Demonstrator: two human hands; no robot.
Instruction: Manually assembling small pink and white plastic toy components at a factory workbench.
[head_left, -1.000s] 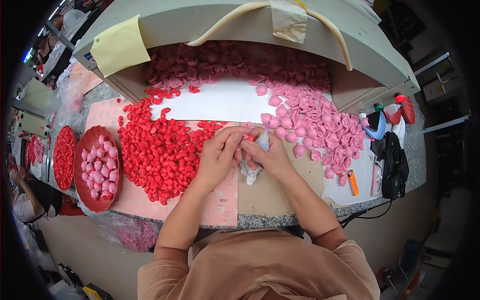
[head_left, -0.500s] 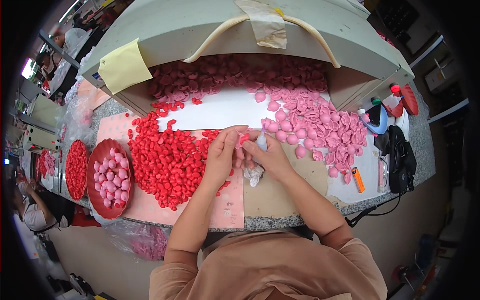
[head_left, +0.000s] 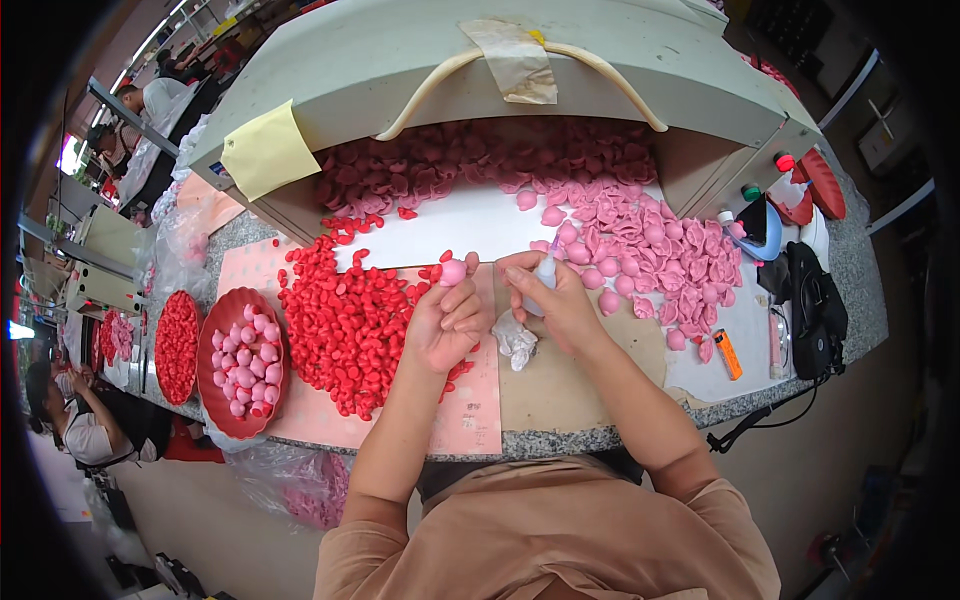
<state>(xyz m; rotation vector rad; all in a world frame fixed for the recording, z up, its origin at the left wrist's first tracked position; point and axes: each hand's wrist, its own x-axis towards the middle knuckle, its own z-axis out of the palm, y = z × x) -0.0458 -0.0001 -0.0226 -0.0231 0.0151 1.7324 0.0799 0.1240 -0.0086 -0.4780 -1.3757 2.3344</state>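
My left hand [head_left: 445, 325] pinches a small pink ball-shaped piece [head_left: 453, 273] with a bit of red at its side. Just to the right, my right hand [head_left: 560, 305] grips a small translucent squeeze bottle [head_left: 544, 273], its thin nozzle pointing up. The two hands are apart. Between them, a crumpled white wad [head_left: 515, 342] lies on the brown board. Beside my left hand spreads a heap of small glossy red pieces [head_left: 350, 335]. Beyond my right hand lie many pink cupped and round pieces [head_left: 640, 240].
At the left stand a red scalloped dish [head_left: 243, 428] of pink pieces and another dish of red pieces [head_left: 176, 345]. A grey hood [head_left: 400, 60] overhangs the bench. An orange lighter [head_left: 728, 355], a black pouch [head_left: 817, 305] and a blue container [head_left: 765, 240] are at right.
My hands have moved apart. The left hand has drawn away with the pink piece, which now shows its round side; the bottle stays in my right hand. The view has shifted slightly.
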